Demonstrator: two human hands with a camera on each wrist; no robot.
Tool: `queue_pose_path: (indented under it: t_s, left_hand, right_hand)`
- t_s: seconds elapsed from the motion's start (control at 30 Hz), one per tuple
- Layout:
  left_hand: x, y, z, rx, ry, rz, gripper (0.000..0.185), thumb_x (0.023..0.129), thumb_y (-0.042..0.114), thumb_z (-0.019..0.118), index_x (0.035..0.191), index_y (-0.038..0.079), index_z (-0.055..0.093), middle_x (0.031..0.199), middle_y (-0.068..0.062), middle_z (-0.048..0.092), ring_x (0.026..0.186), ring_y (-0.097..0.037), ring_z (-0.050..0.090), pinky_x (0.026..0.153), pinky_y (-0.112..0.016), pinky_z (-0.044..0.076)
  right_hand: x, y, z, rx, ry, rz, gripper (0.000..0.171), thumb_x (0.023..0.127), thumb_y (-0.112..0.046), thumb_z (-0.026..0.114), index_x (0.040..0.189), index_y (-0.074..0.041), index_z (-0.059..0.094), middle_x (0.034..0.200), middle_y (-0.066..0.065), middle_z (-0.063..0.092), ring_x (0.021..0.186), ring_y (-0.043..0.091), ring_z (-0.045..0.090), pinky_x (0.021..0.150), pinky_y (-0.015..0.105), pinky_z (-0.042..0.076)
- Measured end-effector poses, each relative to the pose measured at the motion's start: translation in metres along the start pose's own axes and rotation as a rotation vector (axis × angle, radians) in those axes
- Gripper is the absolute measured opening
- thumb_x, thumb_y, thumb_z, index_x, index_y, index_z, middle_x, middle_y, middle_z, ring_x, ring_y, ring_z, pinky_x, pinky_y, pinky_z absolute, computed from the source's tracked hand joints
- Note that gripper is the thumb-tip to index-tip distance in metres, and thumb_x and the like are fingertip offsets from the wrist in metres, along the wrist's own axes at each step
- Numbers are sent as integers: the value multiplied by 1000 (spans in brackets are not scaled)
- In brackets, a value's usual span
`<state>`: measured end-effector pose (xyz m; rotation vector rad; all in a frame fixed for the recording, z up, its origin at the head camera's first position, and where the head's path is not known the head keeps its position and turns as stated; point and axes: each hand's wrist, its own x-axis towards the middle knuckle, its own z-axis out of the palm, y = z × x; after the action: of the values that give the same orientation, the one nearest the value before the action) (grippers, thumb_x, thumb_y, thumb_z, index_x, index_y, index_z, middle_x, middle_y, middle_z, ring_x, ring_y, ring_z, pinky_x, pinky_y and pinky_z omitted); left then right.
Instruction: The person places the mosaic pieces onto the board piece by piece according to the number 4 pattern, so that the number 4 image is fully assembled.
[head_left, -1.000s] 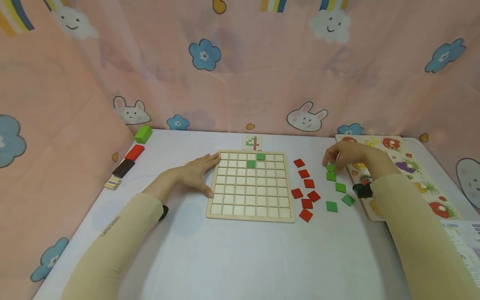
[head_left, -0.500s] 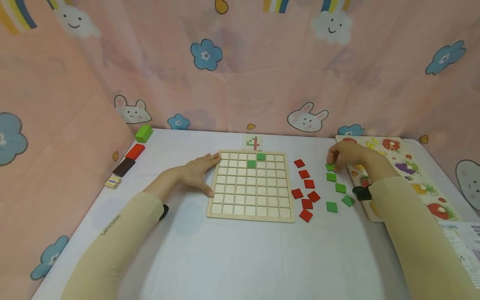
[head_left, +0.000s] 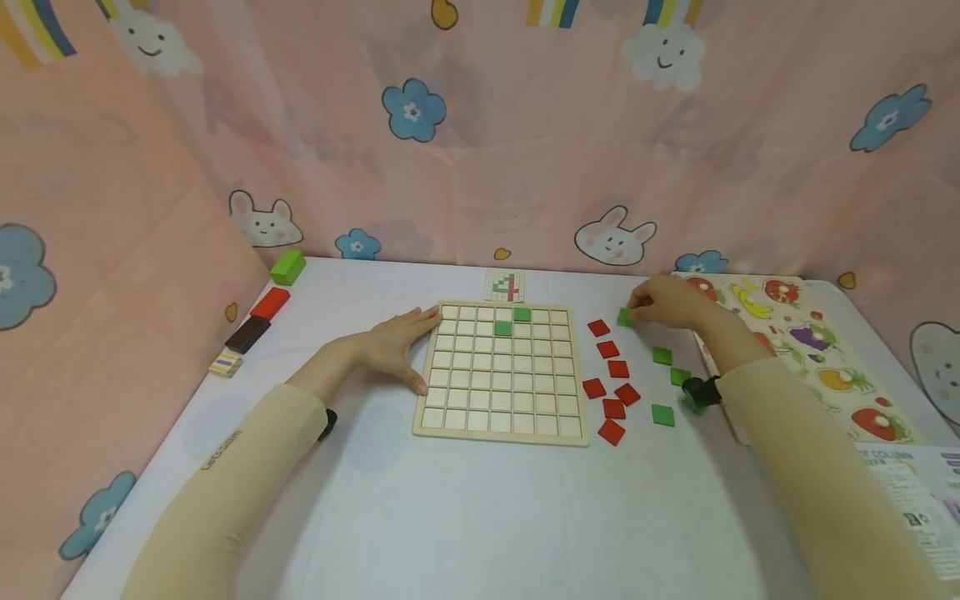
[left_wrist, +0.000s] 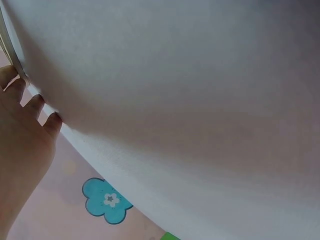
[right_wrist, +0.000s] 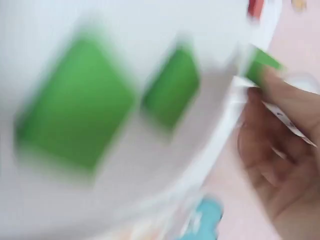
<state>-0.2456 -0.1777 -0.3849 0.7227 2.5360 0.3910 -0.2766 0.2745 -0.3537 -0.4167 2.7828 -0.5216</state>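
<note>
My left hand lies with spread, straight fingers against the left edge of a wooden grid board. Two green squares sit in the board's upper cells, one of them a green tile in the second row. Between thumb and fingers, my right hand pinches another green square tile, right of the board. In the right wrist view the pinched tile pokes out past the fingertips. A small pattern card with green and red squares lies just behind the board.
Several red tiles lie right of the board, with loose green tiles beyond them. A fruit puzzle board and a printed sheet lie under and beside the right arm. Coloured blocks line the left table edge.
My right hand has picked up the farthest green tile and moved left with it, towards the red tiles. The left hand stays at the board's edge.
</note>
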Motion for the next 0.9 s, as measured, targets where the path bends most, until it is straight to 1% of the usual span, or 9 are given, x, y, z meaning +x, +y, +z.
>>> queue_pose_path:
  t_s: [0.1, 0.17, 0.27, 0.4, 0.47, 0.57, 0.7, 0.8, 0.9]
  left_hand:
    - [-1, -1, -1, -8, -2, -1, 132, 64, 60, 85, 161, 16, 6, 170, 0, -5, 158, -34, -2, 126, -62, 6]
    - [-2, -1, -1, -18, -5, -2, 132, 64, 60, 85, 161, 16, 6, 170, 1, -5, 158, -33, -3, 126, -62, 5]
    - [-1, -1, 0, -31, -6, -3, 132, 64, 59, 85, 161, 17, 6, 170, 3, -6, 158, -32, -4, 126, -61, 4]
    - [0, 0, 0, -25, -4, 3, 130, 65, 57, 85, 161, 16, 7, 170, 2, -5, 158, -32, -3, 127, -59, 4]
    - [-1, 2, 0, -23, -4, 6, 130, 65, 56, 86, 161, 16, 7, 170, 1, -5, 158, -32, -3, 127, -58, 4]
    - [-2, 5, -2, -23, -4, 8, 129, 66, 55, 86, 160, 15, 8, 170, 0, -4, 158, -33, -2, 128, -57, 4]
    - [-2, 6, -3, -21, -6, 7, 128, 66, 54, 86, 160, 14, 9, 170, -1, -3, 158, -34, -2, 128, -56, 5]
    - [-2, 5, -2, -16, -6, 2, 128, 66, 54, 86, 160, 14, 8, 170, -1, -3, 158, -33, -2, 128, -56, 5]
    - [-2, 3, -2, -13, -4, -2, 129, 66, 55, 86, 160, 15, 8, 170, 0, -4, 158, -33, -3, 128, -56, 5]
  right_hand:
    - [12, -34, 13, 107, 135, -39, 21, 94, -18, 67, 107, -3, 72, 101, 15, 71, 87, 25, 57, 73, 29, 50]
    - [20, -59, 23, 181, 180, -89, 21, 93, -18, 68, 107, -3, 73, 100, 15, 72, 86, 24, 59, 71, 27, 50]
    - [27, -94, 37, 250, 126, -172, 20, 95, -20, 66, 106, -6, 74, 97, 13, 73, 83, 23, 63, 68, 25, 50]
    - [34, -129, 57, 258, 36, -247, 18, 96, -24, 65, 102, -11, 76, 98, 7, 76, 85, 19, 67, 74, 29, 53]
    - [38, -140, 65, 252, 16, -269, 17, 95, -23, 66, 99, -11, 77, 96, 7, 77, 82, 19, 67, 74, 30, 55]
    - [43, -151, 72, 248, -3, -263, 13, 91, -22, 70, 91, -12, 79, 90, 4, 77, 79, 15, 66, 76, 30, 53]
    - [44, -163, 73, 246, -12, -211, 9, 87, -21, 74, 84, -14, 78, 81, 2, 77, 77, 14, 65, 78, 29, 51]
    - [44, -168, 72, 251, -3, -166, 9, 85, -21, 77, 81, -14, 79, 80, 2, 77, 77, 15, 63, 74, 29, 50]
    - [45, -171, 72, 225, 18, -149, 8, 84, -21, 79, 79, -14, 78, 80, 2, 76, 76, 15, 61, 74, 30, 49]
